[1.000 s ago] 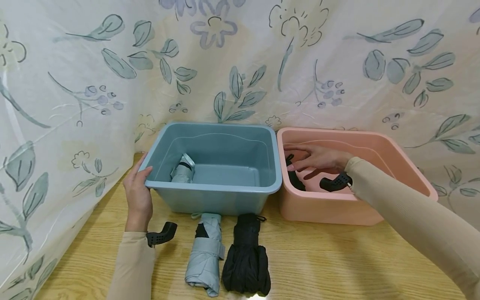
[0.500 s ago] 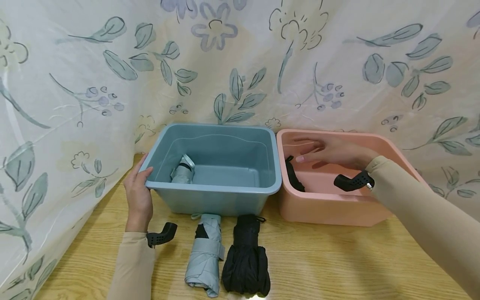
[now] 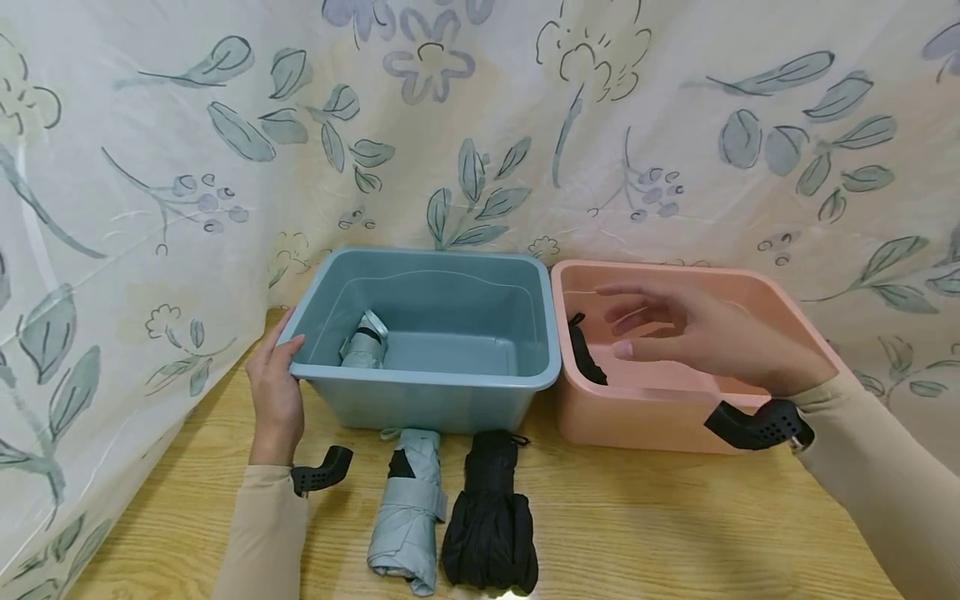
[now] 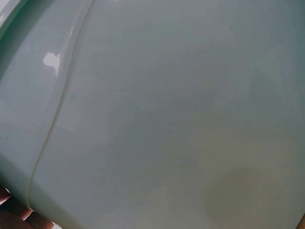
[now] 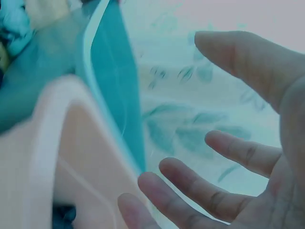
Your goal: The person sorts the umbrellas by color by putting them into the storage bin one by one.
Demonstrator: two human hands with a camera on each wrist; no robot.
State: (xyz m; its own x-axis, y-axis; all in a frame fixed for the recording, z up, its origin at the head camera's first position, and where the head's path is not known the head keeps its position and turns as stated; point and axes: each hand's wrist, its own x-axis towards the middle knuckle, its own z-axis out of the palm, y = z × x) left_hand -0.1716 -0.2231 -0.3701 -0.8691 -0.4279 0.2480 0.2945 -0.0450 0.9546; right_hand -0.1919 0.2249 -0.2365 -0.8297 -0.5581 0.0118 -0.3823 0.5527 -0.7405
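Observation:
My left hand (image 3: 276,392) holds the left front rim of the blue plastic bin (image 3: 427,400), thumb over the edge; in the left wrist view some fingertips (image 4: 19,214) show beside the bin's wall. A light-blue folded umbrella (image 3: 365,343) lies inside, at the bin's left. Above the pink bin (image 3: 652,421) hovers my right hand (image 3: 697,333), fingers spread and holding nothing. Inside that bin, against its left wall, is a black folded umbrella (image 3: 585,354). The right wrist view shows the right hand's fingers (image 5: 190,186) apart from the pink rim.
On the wooden table (image 3: 637,525), a second light-blue folded umbrella (image 3: 407,517) and another black folded umbrella (image 3: 491,517) lie side by side before the blue bin. The two bins stand next to each other. A floral curtain (image 3: 465,108) hangs behind and to the left.
My right hand has risen out of the pink bin and drawn back to the right, leaving the black umbrella inside. The left hand has kept its place on the blue rim.

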